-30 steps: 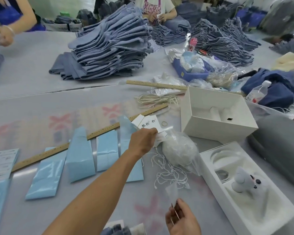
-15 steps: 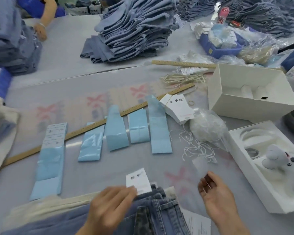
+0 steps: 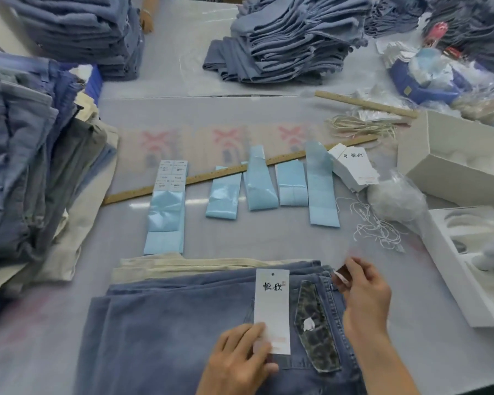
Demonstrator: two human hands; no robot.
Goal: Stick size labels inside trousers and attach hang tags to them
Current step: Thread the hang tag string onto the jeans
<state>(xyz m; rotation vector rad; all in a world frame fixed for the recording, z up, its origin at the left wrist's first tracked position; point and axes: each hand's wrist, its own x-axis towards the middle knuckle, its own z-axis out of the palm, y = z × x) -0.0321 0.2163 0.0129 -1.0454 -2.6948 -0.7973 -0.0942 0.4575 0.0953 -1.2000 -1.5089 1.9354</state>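
A folded pair of blue denim trousers lies in front of me with its waistband to the right. A white hang tag with black characters lies flat on them. My left hand pinches the tag's near end. My right hand hovers over the waistband and pinches a thin white string loop at its fingertips. A leopard-print patch sits on the trousers between my hands. Several light blue label strips lie in a row beyond the trousers, one of them carrying printed size labels.
A stack of hang tags, a bag of strings and loose strings lie at the right. White boxes stand at the right edge. Trouser piles fill the left and back. A wooden ruler crosses the middle.
My left hand took a hang tag from the stack and brought it down onto the trousers. My right hand moved up to the waistband. The view tilted down.
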